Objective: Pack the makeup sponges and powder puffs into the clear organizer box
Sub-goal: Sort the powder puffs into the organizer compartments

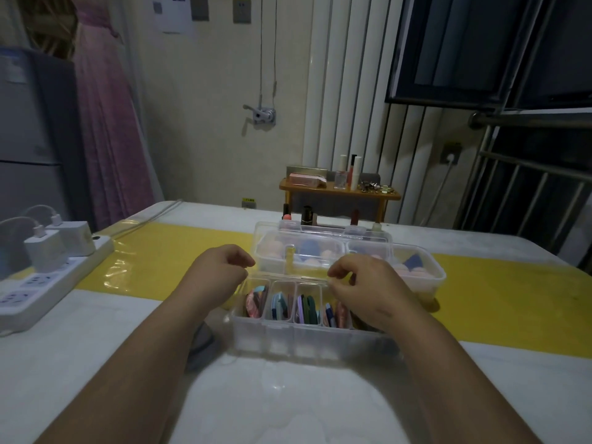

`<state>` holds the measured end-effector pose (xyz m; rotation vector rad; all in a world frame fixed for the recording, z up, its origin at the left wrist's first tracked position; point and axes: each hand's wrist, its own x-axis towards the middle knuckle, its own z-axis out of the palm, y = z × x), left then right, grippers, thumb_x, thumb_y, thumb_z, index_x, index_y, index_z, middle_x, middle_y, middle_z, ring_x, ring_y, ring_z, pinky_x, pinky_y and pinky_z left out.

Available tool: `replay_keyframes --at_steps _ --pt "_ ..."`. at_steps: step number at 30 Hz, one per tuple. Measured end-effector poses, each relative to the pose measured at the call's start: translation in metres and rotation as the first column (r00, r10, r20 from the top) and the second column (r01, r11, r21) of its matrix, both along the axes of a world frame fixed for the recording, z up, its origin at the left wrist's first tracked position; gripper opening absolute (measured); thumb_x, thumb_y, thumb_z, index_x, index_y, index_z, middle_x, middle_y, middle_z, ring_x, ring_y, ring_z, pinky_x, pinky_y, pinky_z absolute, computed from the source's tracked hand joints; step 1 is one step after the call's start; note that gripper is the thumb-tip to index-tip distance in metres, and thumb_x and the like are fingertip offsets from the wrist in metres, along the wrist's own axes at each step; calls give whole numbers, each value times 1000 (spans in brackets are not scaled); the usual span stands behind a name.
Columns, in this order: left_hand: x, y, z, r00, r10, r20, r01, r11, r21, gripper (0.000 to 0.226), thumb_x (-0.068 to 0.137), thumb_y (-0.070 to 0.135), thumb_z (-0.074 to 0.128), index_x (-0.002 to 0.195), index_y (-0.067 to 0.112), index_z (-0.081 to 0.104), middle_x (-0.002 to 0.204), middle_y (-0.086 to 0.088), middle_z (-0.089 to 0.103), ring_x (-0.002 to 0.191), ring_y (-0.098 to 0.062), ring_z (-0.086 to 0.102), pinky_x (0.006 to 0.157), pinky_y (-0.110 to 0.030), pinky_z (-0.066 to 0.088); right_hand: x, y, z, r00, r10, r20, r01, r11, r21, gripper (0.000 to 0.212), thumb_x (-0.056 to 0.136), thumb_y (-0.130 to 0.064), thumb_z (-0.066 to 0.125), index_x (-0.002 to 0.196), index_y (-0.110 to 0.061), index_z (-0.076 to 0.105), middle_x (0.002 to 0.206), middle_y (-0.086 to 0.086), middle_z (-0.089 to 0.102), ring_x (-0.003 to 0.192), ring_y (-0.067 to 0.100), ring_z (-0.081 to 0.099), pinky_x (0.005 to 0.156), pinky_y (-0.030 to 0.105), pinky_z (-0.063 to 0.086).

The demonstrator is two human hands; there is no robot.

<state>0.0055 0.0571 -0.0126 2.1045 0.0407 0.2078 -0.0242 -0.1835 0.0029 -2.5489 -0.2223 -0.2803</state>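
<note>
Left hand [221,267], right hand [362,285], over organizer box [304,339]

White surface [288,395] fills lower frame, w/ a yellow strip [166,261] running L to R across its middle under glossy clear film. Far left: white power strip [48,283], 2 white chargers [45,251] plugged in. Centre: clear organizer box [304,341], straddling the strip's near edge. Just behind it, a 2nd clear box [426,277] on the yellow, reaching further right. At the surface's far edge, centre frame: a few small makeup bottles [307,214], upright.
</note>
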Motion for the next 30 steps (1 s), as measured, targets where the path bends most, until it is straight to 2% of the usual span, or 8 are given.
replay_keyframes --at_steps 7,12,14,17,19,21,25,30 --pt "-10 14 22 993 -78 -88 83 995 57 24 92 -1 55 106 14 68 107 -7 68 80 -20 58 64 -27 44 1 3 -1 1000 29 -8 -29 999 -19 17 96 -28 60 112 -29 68 105 -8 63 85 6 60 78 25 56" --pt "-22 32 11 987 -43 -152 91 939 331 23 90 4 60 102 19 72 110 -2 69 93 -15 62 70 -23 48 3 4 -4 999 47 -8 -47 998 -35 15 96 -30 61 108 -30 69 105 -10 61 84 7 61 78 25 56" --pt "-27 38 7 972 -21 -235 136 862 489 21 90 21 67 109 27 71 118 0 66 102 -15 61 80 -25 48 3 4 -4 999 51 -3 -51 998 -40 15 96 -29 61 108 -29 69 106 -9 60 85 7 60 76 22 54" --pt "-41 46 1 921 23 -388 248 733 634 54 79 59 70 127 39 59 132 5 57 113 -16 54 88 -26 43 1 4 -2 998 55 -8 -55 998 -44 15 96 -28 61 108 -28 69 107 -8 60 87 7 59 75 21 51" --pt "-49 47 -4 902 41 -429 294 669 683 70 68 69 73 130 45 52 133 7 53 118 -19 53 91 -29 44 0 5 -1 999 53 -13 -53 998 -39 15 96 -27 61 108 -27 69 107 -8 59 87 8 59 73 20 50" --pt "-56 46 -8 911 31 -412 308 615 726 66 67 65 75 126 46 52 125 5 50 110 -21 54 88 -31 45 -1 7 -1 998 57 -18 -57 998 -37 15 96 -27 61 109 -27 69 106 -8 59 86 7 59 69 17 48" --pt "-52 38 -10 936 -74 -344 313 624 716 45 76 46 77 111 33 54 106 5 46 90 -18 51 69 -30 39 -2 6 0 998 53 -31 -54 998 -32 13 95 -27 62 107 -29 67 106 -8 58 87 8 58 70 20 48" --pt "-32 36 -15 980 -56 -191 172 717 676 38 81 41 74 109 26 54 110 -2 49 92 -23 52 74 -32 43 -5 4 2 994 39 -97 -42 998 -37 14 92 -24 67 103 -33 64 102 -9 59 86 8 59 66 18 47"
